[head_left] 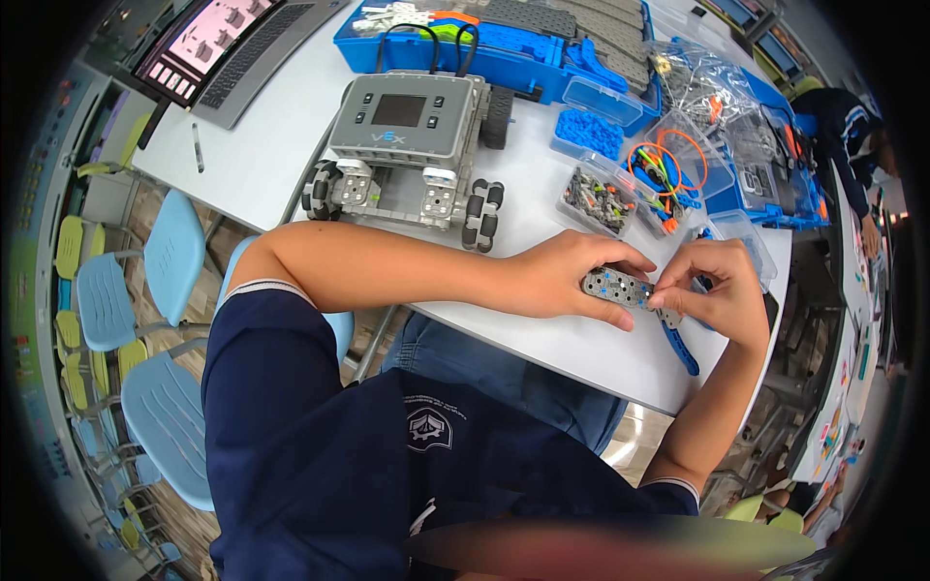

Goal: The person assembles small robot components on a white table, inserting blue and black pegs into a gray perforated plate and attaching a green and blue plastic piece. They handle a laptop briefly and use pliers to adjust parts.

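Note:
My left hand (562, 276) grips one end of a grey perforated building beam (605, 285) with blue connector pins in it, thumb below and fingers above. My right hand (719, 286) pinches at the beam's other end, its thumb and index finger pressed together. Whether a small pin is between those fingertips is hidden. Below the right hand a long blue plastic piece (681, 351) sticks out toward the table's near edge; I cannot tell if it is joined to the beam. To the left stands a grey wheeled robot (402, 121) with a small screen on its control box.
Clear boxes of blue pins (588, 134) and mixed grey parts (593, 198) stand beyond my hands. Orange rings (690, 160) lie over another parts box. A blue storage bin (523, 63) is at the back, a laptop (257, 68) and pen (198, 148) far left. Blue chairs (165, 426) stand left.

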The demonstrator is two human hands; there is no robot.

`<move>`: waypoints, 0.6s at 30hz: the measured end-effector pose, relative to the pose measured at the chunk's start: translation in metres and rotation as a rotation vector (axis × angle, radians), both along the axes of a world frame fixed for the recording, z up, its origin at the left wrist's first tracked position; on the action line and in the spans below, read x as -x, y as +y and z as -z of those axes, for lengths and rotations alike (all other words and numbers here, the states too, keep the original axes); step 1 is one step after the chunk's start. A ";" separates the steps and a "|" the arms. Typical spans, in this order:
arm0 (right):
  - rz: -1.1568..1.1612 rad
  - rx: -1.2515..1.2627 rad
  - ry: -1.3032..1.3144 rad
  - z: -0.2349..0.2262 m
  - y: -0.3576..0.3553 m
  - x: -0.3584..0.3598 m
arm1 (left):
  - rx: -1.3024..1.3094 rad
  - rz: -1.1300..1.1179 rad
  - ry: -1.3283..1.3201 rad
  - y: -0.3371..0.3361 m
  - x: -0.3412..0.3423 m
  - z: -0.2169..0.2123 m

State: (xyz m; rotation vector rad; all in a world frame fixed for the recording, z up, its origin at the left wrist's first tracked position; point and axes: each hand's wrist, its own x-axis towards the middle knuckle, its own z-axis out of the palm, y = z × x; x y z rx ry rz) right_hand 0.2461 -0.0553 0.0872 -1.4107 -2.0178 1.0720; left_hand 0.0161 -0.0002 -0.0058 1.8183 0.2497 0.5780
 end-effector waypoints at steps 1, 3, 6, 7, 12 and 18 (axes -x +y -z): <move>0.007 -0.013 -0.012 0.000 -0.001 -0.001 | 0.033 -0.006 0.010 -0.001 0.000 0.000; 0.022 -0.045 -0.013 0.003 -0.002 -0.003 | -0.008 -0.047 -0.030 -0.003 0.001 0.000; 0.039 -0.082 0.019 0.007 -0.002 -0.007 | -0.106 -0.062 -0.066 -0.004 0.002 0.001; 0.040 -0.080 0.030 0.009 -0.001 -0.008 | -0.156 -0.056 -0.065 -0.003 0.003 0.001; -0.001 -0.096 0.055 0.010 0.002 -0.009 | -0.207 -0.050 -0.116 -0.004 0.002 0.004; 0.025 -0.093 0.066 0.010 -0.001 0.000 | -0.202 -0.068 -0.135 -0.004 0.001 0.006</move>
